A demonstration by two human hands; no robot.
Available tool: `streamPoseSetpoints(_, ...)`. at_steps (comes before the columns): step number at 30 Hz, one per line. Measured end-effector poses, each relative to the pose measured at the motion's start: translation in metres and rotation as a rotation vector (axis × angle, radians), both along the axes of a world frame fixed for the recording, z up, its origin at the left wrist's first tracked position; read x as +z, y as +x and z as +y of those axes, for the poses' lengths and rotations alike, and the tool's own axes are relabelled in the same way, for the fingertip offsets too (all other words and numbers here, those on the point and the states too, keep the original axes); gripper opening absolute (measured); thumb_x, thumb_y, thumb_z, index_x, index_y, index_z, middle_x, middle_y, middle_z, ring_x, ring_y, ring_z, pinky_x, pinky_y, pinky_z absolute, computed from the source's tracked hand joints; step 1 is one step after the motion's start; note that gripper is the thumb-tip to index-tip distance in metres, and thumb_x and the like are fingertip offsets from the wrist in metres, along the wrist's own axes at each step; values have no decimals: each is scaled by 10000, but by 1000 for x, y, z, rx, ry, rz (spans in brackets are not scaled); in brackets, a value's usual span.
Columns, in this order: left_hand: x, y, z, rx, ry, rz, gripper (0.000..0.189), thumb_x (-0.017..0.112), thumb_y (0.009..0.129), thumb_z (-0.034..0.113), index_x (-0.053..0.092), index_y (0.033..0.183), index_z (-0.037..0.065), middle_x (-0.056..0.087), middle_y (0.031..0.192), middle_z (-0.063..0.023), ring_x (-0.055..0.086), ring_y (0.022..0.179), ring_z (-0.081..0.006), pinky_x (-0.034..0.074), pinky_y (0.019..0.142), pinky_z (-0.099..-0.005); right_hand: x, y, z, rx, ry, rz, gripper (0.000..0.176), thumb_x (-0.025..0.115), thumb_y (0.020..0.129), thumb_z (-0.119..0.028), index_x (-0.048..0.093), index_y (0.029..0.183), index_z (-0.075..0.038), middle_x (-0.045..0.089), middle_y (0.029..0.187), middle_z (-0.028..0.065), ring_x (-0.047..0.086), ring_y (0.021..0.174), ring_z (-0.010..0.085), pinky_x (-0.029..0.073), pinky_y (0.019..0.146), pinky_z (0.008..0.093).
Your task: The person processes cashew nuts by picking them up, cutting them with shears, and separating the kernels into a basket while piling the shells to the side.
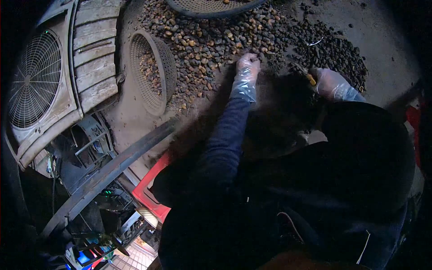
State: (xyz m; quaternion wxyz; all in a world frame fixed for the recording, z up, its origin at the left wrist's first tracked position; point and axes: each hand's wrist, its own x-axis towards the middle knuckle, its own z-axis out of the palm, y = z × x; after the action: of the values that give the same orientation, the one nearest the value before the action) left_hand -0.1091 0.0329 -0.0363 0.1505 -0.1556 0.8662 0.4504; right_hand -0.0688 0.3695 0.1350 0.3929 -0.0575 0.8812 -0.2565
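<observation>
A wide heap of light brown nuts (pixel 211 40) lies on the ground ahead of me. To its right lies a darker heap of small pieces (pixel 333 49). My left hand (pixel 247 67), in a clear plastic glove over a dark blue sleeve, reaches to the near edge of the brown heap with its fingertips bent down onto the nuts. Whether it holds one is hidden. My right hand (pixel 330 83), also gloved, is closed around a small yellow object (pixel 310 79) beside the dark heap. My dark clothing fills the lower right of the view.
A round mesh basket (pixel 153 72) leans on its side left of the heap, with some nuts in it. A second basket rim (pixel 211 6) shows at the top. A caged fan (pixel 33 78), wooden planks (pixel 94 54) and a red crate (pixel 148 193) are at the left.
</observation>
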Motion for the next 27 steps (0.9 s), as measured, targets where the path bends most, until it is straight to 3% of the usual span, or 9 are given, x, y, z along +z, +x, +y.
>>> streamPoseSetpoints(3, 66, 26, 29, 166, 597, -158, 394, 693, 958, 0, 616, 1344, -25, 699, 950, -63, 681, 773, -152, 566, 658, -269, -11, 0, -2, 132, -12, 26, 416, 765, 919, -257, 695, 1254, -20, 760, 1086, 237, 737, 1033, 424, 581, 902, 499)
streamPoseSetpoints(8, 137, 45, 31, 325, 1080, -261, 432, 644, 1025, 50, 503, 1428, -22, 639, 992, -61, 623, 897, -150, 506, 773, -258, -16, 3, -2, 112, -115, 84, 456, 775, 915, -275, 689, 1276, -10, 753, 1102, 237, 728, 1058, 422, 575, 916, 499)
streamPoseSetpoints(12, 169, 49, 29, 523, 1144, -141, 235, 631, 1040, 58, 619, 1267, -1, 630, 1056, -71, 638, 921, -166, 522, 779, -247, -38, 8, 4, 66, -52, 52, 481, 790, 912, -291, 690, 1273, 11, 748, 1156, 242, 722, 1106, 406, 571, 951, 477)
streamPoseSetpoints(14, 125, 40, 10, 453, 1094, -126, 125, 636, 1052, 98, 691, 1137, 26, 668, 1045, -73, 667, 950, -170, 575, 853, -262, -27, 8, 2, 38, -80, 50, 488, 791, 915, -290, 685, 1281, 14, 748, 1162, 245, 722, 1112, 405, 571, 956, 474)
streamPoseSetpoints(16, 95, 22, 3, 273, 654, 19, 111, 642, 1051, 118, 712, 1055, 32, 691, 994, -66, 680, 959, -147, 595, 885, -261, -28, 10, 4, 13, -109, 46, 495, 791, 917, -289, 680, 1289, 17, 747, 1168, 247, 722, 1117, 404, 571, 961, 471)
streamPoseSetpoints(18, 98, -8, 20, 282, 416, -40, 119, 638, 1046, 116, 715, 1075, 30, 675, 910, -51, 661, 926, -111, 580, 851, -233, -42, 10, 7, 15, -114, 49, 503, 789, 917, -287, 677, 1304, 13, 744, 1175, 248, 720, 1118, 409, 568, 966, 465)
streamPoseSetpoints(22, 79, -31, 32, -66, -110, -19, 136, 653, 1034, 130, 709, 1091, 19, 662, 924, -38, 641, 838, -102, 556, 736, -222, -46, 9, 7, 33, -112, -5, 517, 798, 908, -288, 676, 1312, 12, 742, 1178, 249, 717, 1114, 416, 564, 982, 467)
streamPoseSetpoints(25, 73, -25, 26, -176, -165, -2, 123, 642, 1037, 133, 700, 1057, 27, 651, 906, -21, 636, 825, -106, 550, 723, -245, -41, 11, 5, 43, -82, 43, 488, 795, 908, -279, 680, 1285, 9, 738, 1179, 248, 711, 1106, 428, 558, 996, 475)
streamPoseSetpoints(27, 82, -16, 26, -101, 64, -16, 119, 635, 1038, 136, 695, 1035, 33, 644, 894, -9, 632, 817, -108, 546, 715, -260, -41, 9, 4, 91, -11, 88, 456, 794, 904, -263, 682, 1257, 3, 742, 1140, 244, 709, 1093, 434, 562, 989, 485)
